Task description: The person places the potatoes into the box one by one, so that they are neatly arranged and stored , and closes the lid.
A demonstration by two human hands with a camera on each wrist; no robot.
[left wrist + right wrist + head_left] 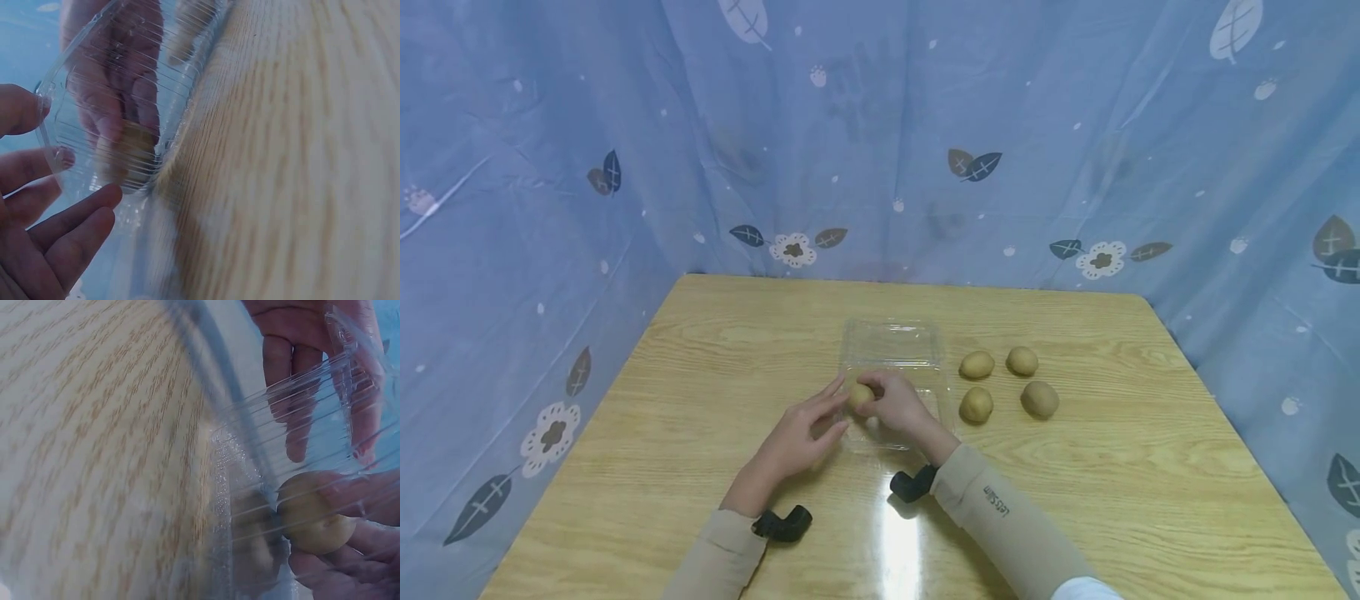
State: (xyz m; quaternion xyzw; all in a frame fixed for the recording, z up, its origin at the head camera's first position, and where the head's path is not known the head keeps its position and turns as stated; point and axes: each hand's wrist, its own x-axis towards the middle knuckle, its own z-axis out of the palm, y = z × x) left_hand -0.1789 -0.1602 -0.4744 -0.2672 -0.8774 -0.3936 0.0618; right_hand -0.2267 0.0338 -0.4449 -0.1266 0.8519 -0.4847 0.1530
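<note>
A clear plastic clamshell box [891, 342] lies with its lid folded back on the table. My right hand [895, 404] pinches a yellow-brown potato [860, 397] between thumb and fingers at the box's left side. Through the ribbed clear wall, the right wrist view shows this potato [315, 512] low in the box. My left hand [801, 433] is beside the left wall, its fingers spread and fairly straight. In the left wrist view, left-hand fingertips [62, 157] touch the box rim [42, 119]. Right-hand fingers partly cover the potato.
Right of the box, several more lie on the wood-grain table [1150, 467]: a potato [977, 364], another potato [977, 405], a third potato [1022, 361] and a browner one [1040, 400]. A blue patterned curtain [880, 167] hangs behind the table and along both sides.
</note>
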